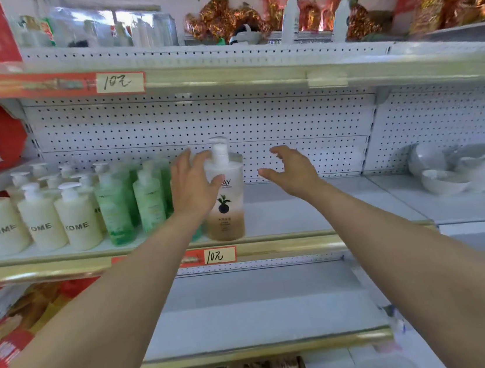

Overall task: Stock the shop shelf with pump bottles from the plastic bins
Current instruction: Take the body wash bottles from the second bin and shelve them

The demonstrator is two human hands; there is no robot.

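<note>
The left hand is spread with its fingers nearly straight and pointing up, its palm and thumb laid against the left side of a translucent plastic pump bottle with a white pump head and brownish liquid in its lower part; the fingers do not curl round it. The right hand hovers to the right of the bottle, apart from it, palm turned inward, fingers loosely bent and holding nothing. The bottle stands upright between the two hands, near the front edge of the white metal middle shelf. Its label shows the letters "AY" (the thumb covers whatever comes before them) above a dark round fruit with green leaves; the small print lower down is too blurred to read. Just left of it, partly behind the left hand, stand green translucent pump bottles, and further left cream-white pump bottles lettered "YOME", the first letter cut off on each. A handwritten price tag reading "10元" sits on the gold shelf rail below the bottle, and a second tag with the same writing is on the rail above. White ceramic bowls lie stacked at the far right of the shelf.
</note>
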